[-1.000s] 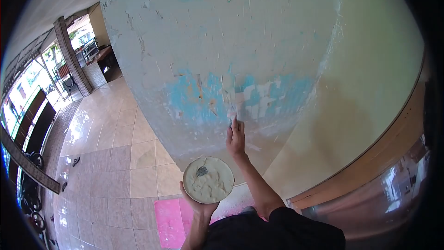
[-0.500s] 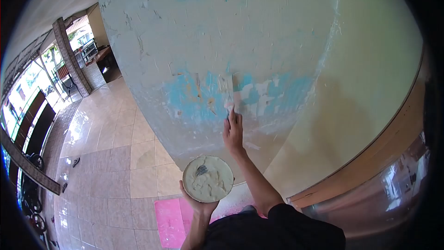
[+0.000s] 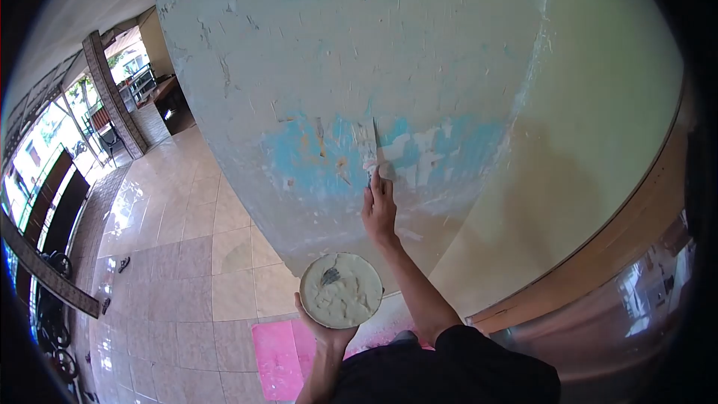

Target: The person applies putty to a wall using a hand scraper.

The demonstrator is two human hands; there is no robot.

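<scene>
My right hand (image 3: 380, 208) grips a putty knife (image 3: 369, 146) and presses its blade flat against the pale wall (image 3: 359, 52), on a patch of exposed blue paint (image 3: 314, 157). My left hand (image 3: 323, 331) holds up a round pan of cream-coloured putty (image 3: 341, 290) from below, just under the right forearm. A grey smear marks the putty's upper left.
A pink sheet (image 3: 280, 355) lies on the tiled floor (image 3: 187, 254) at the wall's foot. A brick pillar (image 3: 112, 93) and furniture stand far left. A wooden trim (image 3: 598, 262) borders the wall on the right.
My right hand has slid the putty knife upward along the wall over the blue patch. The putty pan has stayed nearly still, shifting slightly right.
</scene>
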